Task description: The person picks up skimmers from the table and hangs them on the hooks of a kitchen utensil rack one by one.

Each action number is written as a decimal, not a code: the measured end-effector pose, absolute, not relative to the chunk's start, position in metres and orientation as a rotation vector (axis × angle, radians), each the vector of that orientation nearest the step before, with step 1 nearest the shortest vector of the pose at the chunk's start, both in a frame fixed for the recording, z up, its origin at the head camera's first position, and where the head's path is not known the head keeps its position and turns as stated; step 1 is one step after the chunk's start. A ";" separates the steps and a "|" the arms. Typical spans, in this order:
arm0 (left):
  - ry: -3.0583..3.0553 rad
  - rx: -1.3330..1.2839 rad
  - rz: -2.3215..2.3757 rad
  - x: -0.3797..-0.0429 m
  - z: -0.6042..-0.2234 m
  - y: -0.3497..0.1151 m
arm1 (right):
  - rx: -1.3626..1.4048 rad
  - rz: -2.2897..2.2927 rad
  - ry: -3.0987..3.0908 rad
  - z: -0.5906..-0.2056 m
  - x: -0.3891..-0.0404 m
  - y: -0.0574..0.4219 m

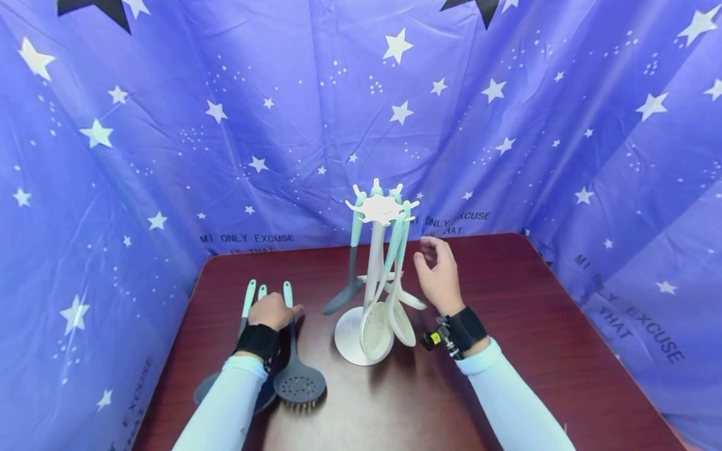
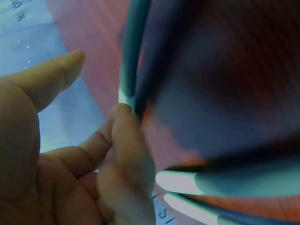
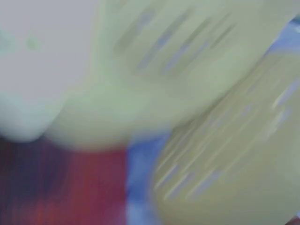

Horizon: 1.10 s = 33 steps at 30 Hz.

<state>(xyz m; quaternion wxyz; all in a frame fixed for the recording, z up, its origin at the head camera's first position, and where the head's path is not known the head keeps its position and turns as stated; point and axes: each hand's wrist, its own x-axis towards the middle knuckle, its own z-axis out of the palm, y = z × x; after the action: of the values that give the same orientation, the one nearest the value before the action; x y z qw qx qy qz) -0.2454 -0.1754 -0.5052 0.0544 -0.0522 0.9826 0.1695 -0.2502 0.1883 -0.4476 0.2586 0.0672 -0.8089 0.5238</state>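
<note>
My left hand (image 1: 273, 311) is above the left side of the table, beside the mint handle of a dark grey skimmer (image 1: 300, 381). In the left wrist view its thumb (image 2: 61, 77) stands apart from the loosely bent fingers, whose tips are at the end of a utensil handle (image 2: 129, 70). More dark utensils with mint handles (image 1: 249, 299) lie partly under that hand and forearm. My right hand (image 1: 440, 275), fingers relaxed, is just right of a white utensil stand (image 1: 375, 250). From the stand hang pale slotted utensils (image 1: 376, 332) and a dark turner (image 1: 345, 295).
The stand's round base (image 1: 346, 341) sits mid-table. A reddish-brown wooden table (image 1: 507, 294) extends to both sides. Blue curtains with white stars (image 1: 316, 125) enclose its back and sides. Pale slotted heads (image 3: 234, 150) fill much of the blurred right wrist view.
</note>
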 end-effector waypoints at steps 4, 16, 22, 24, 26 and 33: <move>2.969 -0.163 0.528 -0.249 -0.515 -0.176 | 0.374 1.758 -1.928 -0.419 -0.225 0.171; 2.937 -0.167 0.838 -0.245 -0.532 -0.180 | 0.595 1.891 -2.027 -0.400 -0.194 0.144; 2.885 -0.170 1.031 -0.243 -0.538 -0.184 | 0.659 2.055 -1.980 -0.402 -0.199 0.137; 2.855 -0.175 1.107 -0.242 -0.537 -0.184 | 0.649 2.098 -1.971 -0.404 -0.200 0.135; 2.846 -0.172 1.167 -0.242 -0.533 -0.183 | 0.633 2.133 -1.982 -0.406 -0.201 0.133; 2.973 -0.138 1.315 -0.239 -0.502 -0.175 | 0.585 2.183 -2.006 -0.410 -0.202 0.128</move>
<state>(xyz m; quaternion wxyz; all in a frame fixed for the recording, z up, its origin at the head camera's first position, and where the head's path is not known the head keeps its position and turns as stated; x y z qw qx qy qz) -0.2389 -0.1753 -0.5024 -0.0561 -0.0423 0.9123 0.4034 -0.2017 0.1277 -0.4102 0.0599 0.1931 -0.6627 0.7210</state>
